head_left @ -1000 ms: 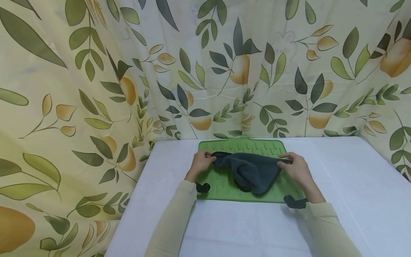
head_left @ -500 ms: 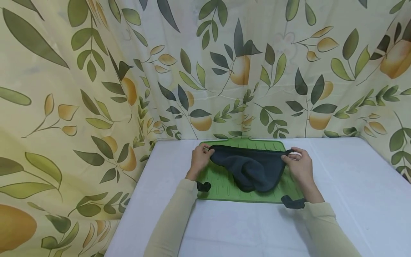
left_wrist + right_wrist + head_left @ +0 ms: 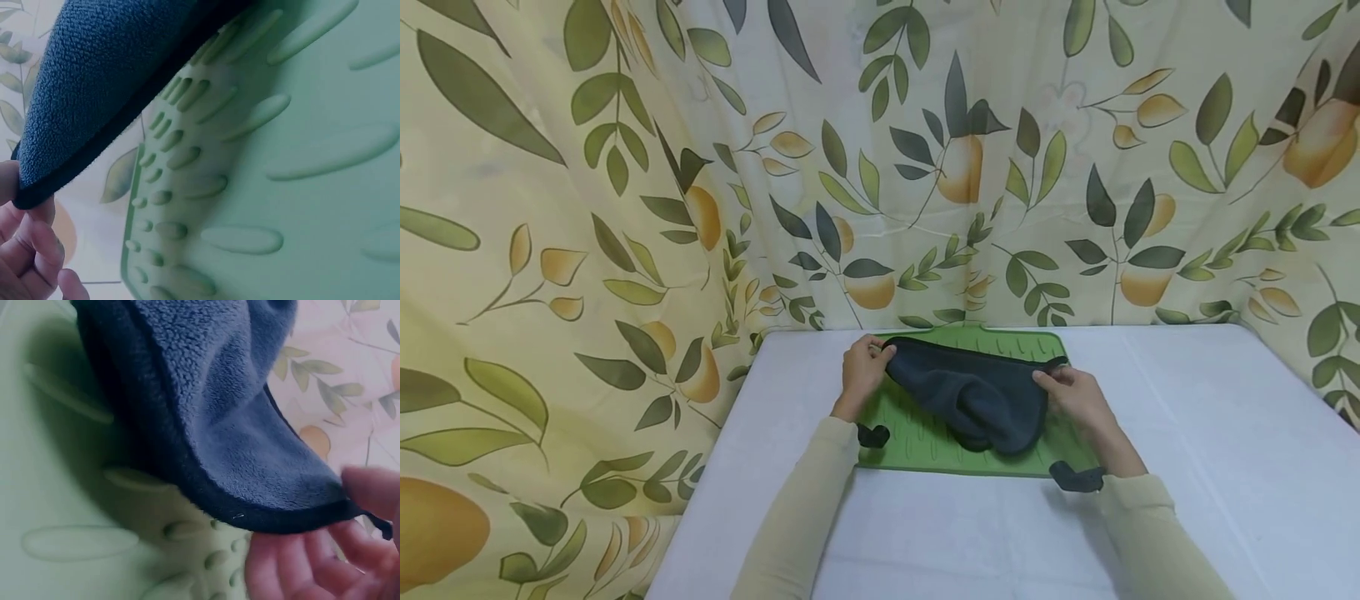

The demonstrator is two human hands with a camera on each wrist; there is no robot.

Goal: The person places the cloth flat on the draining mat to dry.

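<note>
A dark blue-grey plush cleaning cloth (image 3: 958,383) with black edging hangs between my two hands, over a green ridged drying mat (image 3: 910,446). My left hand (image 3: 859,375) pinches its upper left corner between thumb and fingers; in the left wrist view that cloth corner (image 3: 94,87) is raised above the mat. At the other top corner my right hand (image 3: 1081,404) grips the edge, and a small black loop (image 3: 378,525) sticks out past the thumb. The cloth's lower part droops in folds close over the mat, hiding the middle of it.
The mat lies on a white-covered table (image 3: 1187,417), near its back edge. A curtain (image 3: 1000,167) printed with leaves and fruit stands behind and to the left. A dark strap end (image 3: 1077,477) juts from each sleeve cuff.
The cloth's top edge, bunched and slack before, is now drawn out straight. My left hand has risen a little. In the last half second my right hand has come left and down, tilting that edge.
</note>
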